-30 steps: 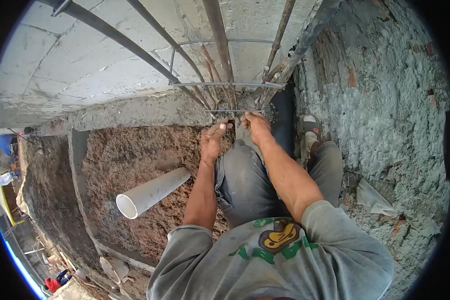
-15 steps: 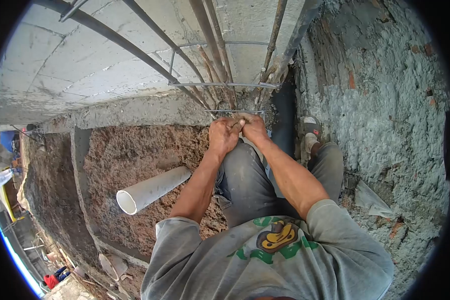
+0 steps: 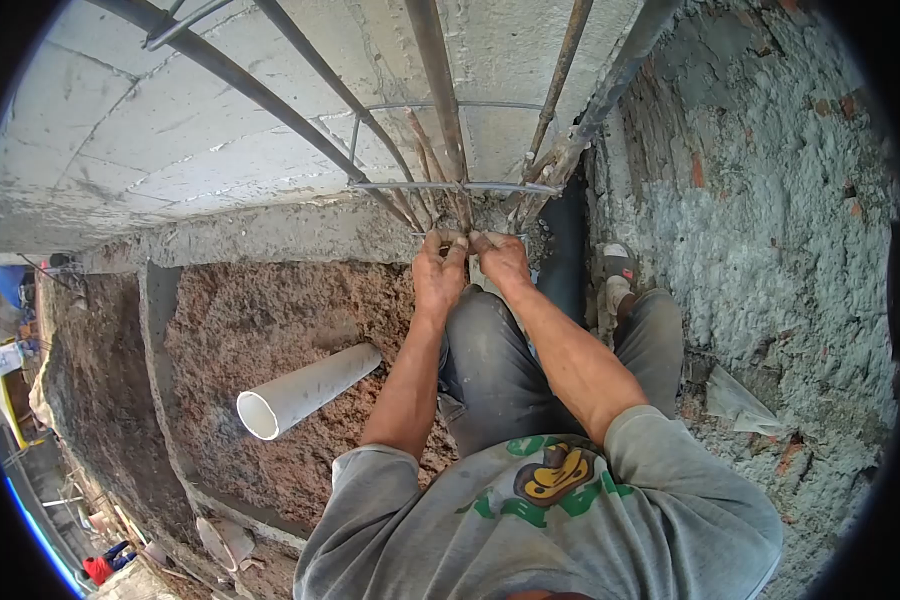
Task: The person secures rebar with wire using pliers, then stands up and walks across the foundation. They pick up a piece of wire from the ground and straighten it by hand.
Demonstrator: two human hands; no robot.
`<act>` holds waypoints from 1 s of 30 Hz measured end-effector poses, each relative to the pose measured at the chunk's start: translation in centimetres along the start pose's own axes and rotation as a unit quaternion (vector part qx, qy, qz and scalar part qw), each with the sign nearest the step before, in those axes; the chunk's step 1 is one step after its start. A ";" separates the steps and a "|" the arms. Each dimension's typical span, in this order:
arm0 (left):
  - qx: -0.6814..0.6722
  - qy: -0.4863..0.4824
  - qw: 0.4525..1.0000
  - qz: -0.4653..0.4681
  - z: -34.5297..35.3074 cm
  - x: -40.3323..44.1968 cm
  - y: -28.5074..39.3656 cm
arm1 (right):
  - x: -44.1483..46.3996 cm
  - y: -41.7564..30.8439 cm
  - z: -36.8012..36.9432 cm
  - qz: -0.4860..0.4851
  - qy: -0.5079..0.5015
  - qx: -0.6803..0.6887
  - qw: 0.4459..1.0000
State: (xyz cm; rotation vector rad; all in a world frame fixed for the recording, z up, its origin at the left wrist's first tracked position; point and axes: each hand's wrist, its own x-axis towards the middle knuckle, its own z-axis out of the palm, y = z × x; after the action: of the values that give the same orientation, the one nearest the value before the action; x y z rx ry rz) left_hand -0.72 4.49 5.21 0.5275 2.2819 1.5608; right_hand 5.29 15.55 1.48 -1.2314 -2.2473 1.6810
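Observation:
My left hand (image 3: pixel 439 270) and my right hand (image 3: pixel 500 258) meet side by side at the base of the upright steel bars (image 3: pixel 436 100). Both are closed, with thumbs and fingertips pinched at the lowest wire stirrup (image 3: pixel 419 235). Anything finer between the fingertips is too small to make out. Above them, a second metal stirrup (image 3: pixel 490 186) crosses the bars. My knee (image 3: pixel 485 335) is bent just below the hands.
A white pipe (image 3: pixel 310 388) lies on the reddish soil (image 3: pixel 240 330) to the left. A dark pipe (image 3: pixel 565 255) runs down at the right, beside a rough wall (image 3: pixel 750 230). At the far lower left is a person in red (image 3: pixel 98 570).
My hands were apart, came together with fingers overlapping, and are now slightly apart again at the lowest stirrup. The view has shifted a little, and the bars appear lower.

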 end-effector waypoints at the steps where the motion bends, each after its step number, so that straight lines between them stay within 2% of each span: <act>1: -0.003 0.016 0.994 -0.104 -0.1 0.2 -0.2 | 0.2 -0.1 0.0 0.037 -0.014 0.046 0.998; 2: -0.037 0.032 0.996 -0.078 -0.1 0.6 -0.6 | 0.3 -0.1 0.0 0.035 -0.012 0.044 0.998; 4: -0.028 0.054 0.997 -0.043 0.4 1.8 -0.5 | 0.2 -1.1 0.1 0.128 -0.008 0.120 0.984; 5: -0.015 0.075 0.997 -0.011 0.6 2.4 -0.4 | 0.1 -1.5 0.0 0.125 -0.008 0.119 0.985; 7: -0.015 0.053 0.998 0.008 0.8 3.6 0.4 | -0.1 -2.8 -0.5 0.198 -0.021 0.177 0.964; 9: -0.074 -0.050 0.992 -0.085 1.1 5.3 1.0 | -0.1 -3.5 -0.3 0.209 -0.005 0.193 0.959; 10: -0.077 -0.051 0.992 -0.081 1.2 6.0 1.4 | 0.1 -3.7 -0.2 0.225 0.008 0.209 0.952; 13: -0.161 -0.181 0.950 -0.195 0.4 7.7 1.9 | 0.7 -3.9 0.2 0.249 0.024 0.204 0.947; 15: -0.199 -0.188 0.943 -0.188 1.2 8.8 -1.0 | 1.0 -3.9 -0.1 0.266 0.014 0.196 0.944; 17: -0.274 -0.256 0.899 -0.225 0.9 9.2 -0.9 | 1.3 -4.1 -0.2 0.280 0.005 0.191 0.941; 21: -0.250 -0.266 0.897 -0.249 0.9 9.5 -0.7 | 2.7 -1.8 0.7 0.203 0.002 0.097 0.974; 23: -0.246 -0.308 0.889 -0.233 0.7 9.5 -0.2 | 4.0 0.0 1.6 0.154 0.035 0.002 0.987; 24: -0.246 -0.306 0.890 -0.230 0.7 9.5 -0.2 | 4.2 -0.1 1.2 0.150 0.034 0.001 0.988; 26: -0.241 -0.312 0.889 -0.234 0.7 9.6 -0.3 | 4.3 -0.2 0.6 0.170 -0.065 -0.038 0.983; 30: -0.224 -0.295 0.899 -0.232 1.1 9.9 -1.3 | 4.5 -0.5 0.4 0.149 -0.056 -0.131 0.978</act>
State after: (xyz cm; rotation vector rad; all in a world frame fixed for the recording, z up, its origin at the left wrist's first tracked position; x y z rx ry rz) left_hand -9.03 9.66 3.03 0.2504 1.4001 1.3695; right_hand 1.80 18.05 0.07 -1.6452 -2.5231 1.6155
